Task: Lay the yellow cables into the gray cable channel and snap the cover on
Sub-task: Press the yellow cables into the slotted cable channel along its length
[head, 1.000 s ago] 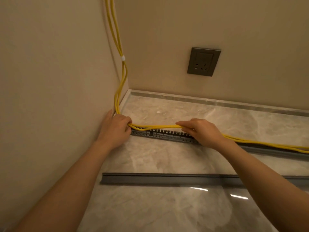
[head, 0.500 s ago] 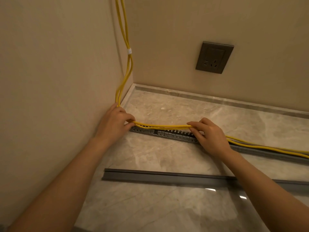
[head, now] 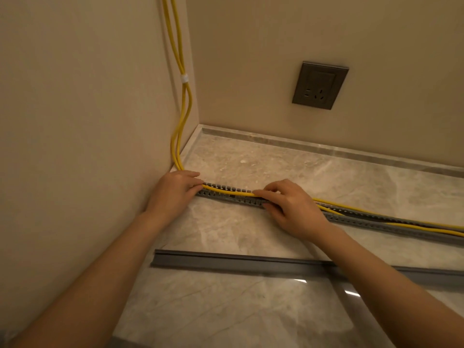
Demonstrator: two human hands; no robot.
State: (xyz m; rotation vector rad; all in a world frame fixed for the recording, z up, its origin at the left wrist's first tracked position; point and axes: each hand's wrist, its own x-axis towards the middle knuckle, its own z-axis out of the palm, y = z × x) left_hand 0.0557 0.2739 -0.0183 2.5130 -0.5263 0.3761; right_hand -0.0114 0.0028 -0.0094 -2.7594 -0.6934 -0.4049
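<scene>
Down the left wall point(head: 75, 121) run two yellow cables point(head: 181, 114), held together partway by a small white tie point(head: 184, 78), and they bend at the floor point(head: 251, 159) toward the right. The left hand point(head: 173, 192) lies palm down at that bend, close to the wall, its fingers point(head: 193, 183) pressed together and resting on the cables at the near end of the gray channel point(head: 364, 218). Between the hands the cables sit low between the channel's slotted walls. The right hand point(head: 293, 209) is just beside, its thumb and fingertips point(head: 261, 193) pinching the cables over the channel, the other fingers curled down against the channel's side. To the right of that hand the cables ride along the top of the channel, partly above its rim, and go off the right edge. Nearer the person, well apart from the channel, the long gray cover point(head: 238, 263) lies flat on the floor, roughly parallel to it, the right forearm crossing above it. A gray outlet point(head: 320, 85) sits on the back wall.
</scene>
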